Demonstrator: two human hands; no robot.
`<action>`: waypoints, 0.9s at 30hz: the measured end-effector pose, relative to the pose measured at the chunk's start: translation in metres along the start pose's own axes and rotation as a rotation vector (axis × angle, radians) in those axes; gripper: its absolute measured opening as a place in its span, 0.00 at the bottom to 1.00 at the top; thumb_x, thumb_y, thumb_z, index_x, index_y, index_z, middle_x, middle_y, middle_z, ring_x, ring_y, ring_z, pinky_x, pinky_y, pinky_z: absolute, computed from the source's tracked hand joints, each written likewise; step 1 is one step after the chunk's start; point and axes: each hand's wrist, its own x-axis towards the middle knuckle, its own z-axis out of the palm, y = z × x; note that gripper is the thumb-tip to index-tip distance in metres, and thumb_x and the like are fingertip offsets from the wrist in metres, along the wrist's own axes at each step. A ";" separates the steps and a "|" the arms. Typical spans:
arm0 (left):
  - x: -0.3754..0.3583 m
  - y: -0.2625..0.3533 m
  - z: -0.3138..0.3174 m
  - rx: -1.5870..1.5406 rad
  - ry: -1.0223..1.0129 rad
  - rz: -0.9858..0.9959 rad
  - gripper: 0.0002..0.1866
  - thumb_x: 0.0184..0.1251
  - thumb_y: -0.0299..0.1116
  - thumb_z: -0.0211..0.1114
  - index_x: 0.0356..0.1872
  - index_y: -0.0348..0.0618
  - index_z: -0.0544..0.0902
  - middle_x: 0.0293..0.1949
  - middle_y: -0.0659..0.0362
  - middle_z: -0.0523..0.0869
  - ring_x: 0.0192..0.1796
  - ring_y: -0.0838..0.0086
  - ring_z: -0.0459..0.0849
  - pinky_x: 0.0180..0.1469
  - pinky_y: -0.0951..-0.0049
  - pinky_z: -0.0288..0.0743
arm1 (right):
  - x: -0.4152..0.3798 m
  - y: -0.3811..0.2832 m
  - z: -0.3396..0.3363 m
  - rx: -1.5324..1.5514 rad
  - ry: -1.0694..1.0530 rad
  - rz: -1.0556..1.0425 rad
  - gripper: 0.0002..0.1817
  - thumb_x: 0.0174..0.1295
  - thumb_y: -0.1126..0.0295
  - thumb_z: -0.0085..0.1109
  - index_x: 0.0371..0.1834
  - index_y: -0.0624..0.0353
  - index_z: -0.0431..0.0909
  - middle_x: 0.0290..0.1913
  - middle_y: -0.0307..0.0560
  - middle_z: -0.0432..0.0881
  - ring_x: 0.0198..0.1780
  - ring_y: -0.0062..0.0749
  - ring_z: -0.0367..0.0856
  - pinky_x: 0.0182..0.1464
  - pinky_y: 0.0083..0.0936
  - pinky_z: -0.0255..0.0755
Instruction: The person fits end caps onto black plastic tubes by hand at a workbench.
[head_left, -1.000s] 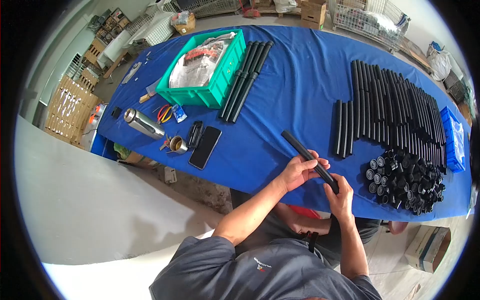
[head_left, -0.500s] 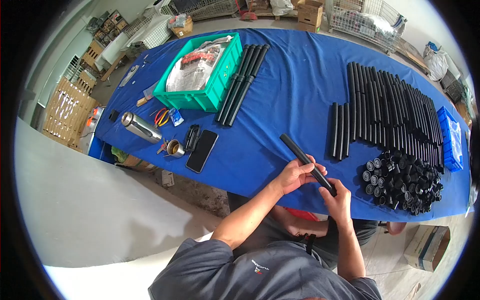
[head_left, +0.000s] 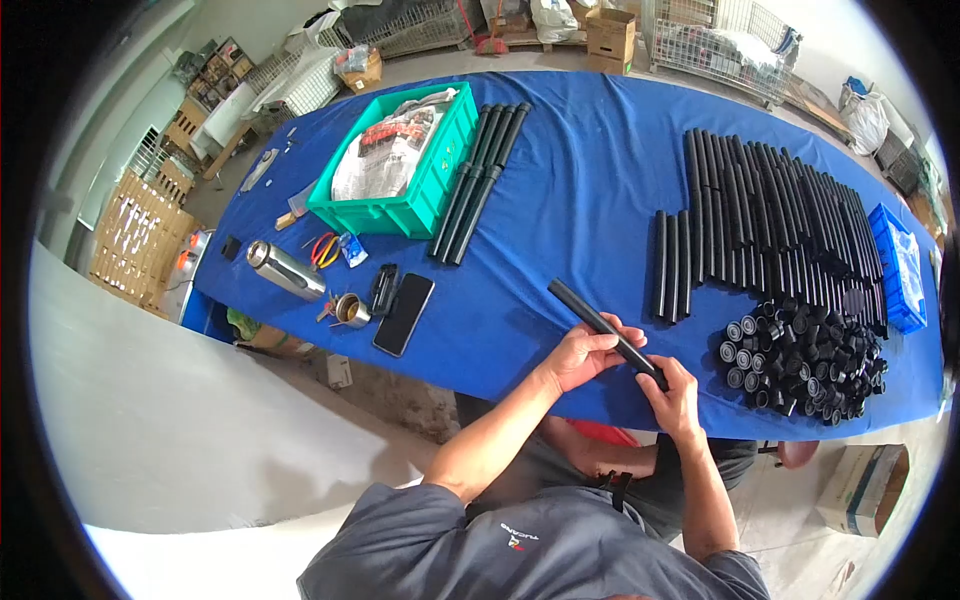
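Observation:
A black plastic tube [head_left: 588,315] is held at a slant over the front edge of the blue cloth. Its bare end points up and left. My left hand [head_left: 582,360] is closed round the tube's middle, thumb along the top. At the lower end, my right hand [head_left: 673,398] grips the same tube and covers that tip, so whether a cap sits there is hidden. To the right lies a heap of black caps [head_left: 800,365], some showing grey round faces. Behind the caps, many similar black tubes [head_left: 765,210] lie stacked in rows.
Several capped black tubes [head_left: 466,213] lie beside a green crate [head_left: 445,165] lined with newspaper. A phone [head_left: 404,315], a metal cup [head_left: 352,310], a steel flask [head_left: 285,270] and pliers [head_left: 325,250] are at the left. A blue bin [head_left: 905,318] stands at the far right edge.
The view has shifted slightly. Both hands keep the same hold on the tube, whose upper end has moved a little left and down in the picture.

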 end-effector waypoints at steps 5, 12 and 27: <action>-0.005 0.015 0.008 0.162 0.373 0.166 0.13 0.76 0.27 0.67 0.58 0.43 0.81 0.58 0.47 0.87 0.65 0.54 0.86 0.70 0.53 0.80 | -0.005 0.010 -0.001 0.132 0.054 0.144 0.14 0.64 0.70 0.71 0.48 0.66 0.85 0.32 0.52 0.82 0.32 0.43 0.82 0.38 0.35 0.73; -0.016 0.079 0.075 2.168 0.016 0.734 0.32 0.56 0.33 0.81 0.63 0.38 0.82 0.65 0.45 0.82 0.72 0.48 0.77 0.74 0.51 0.71 | -0.002 0.009 -0.005 0.150 0.025 0.075 0.15 0.62 0.70 0.72 0.49 0.66 0.85 0.32 0.51 0.81 0.33 0.42 0.81 0.38 0.35 0.73; 0.006 0.124 0.038 2.325 0.049 0.554 0.14 0.63 0.36 0.75 0.47 0.47 0.86 0.43 0.55 0.87 0.46 0.55 0.89 0.46 0.57 0.84 | -0.009 0.028 0.009 0.744 0.199 0.227 0.29 0.75 0.65 0.64 0.74 0.66 0.70 0.55 0.54 0.84 0.45 0.28 0.85 0.44 0.26 0.86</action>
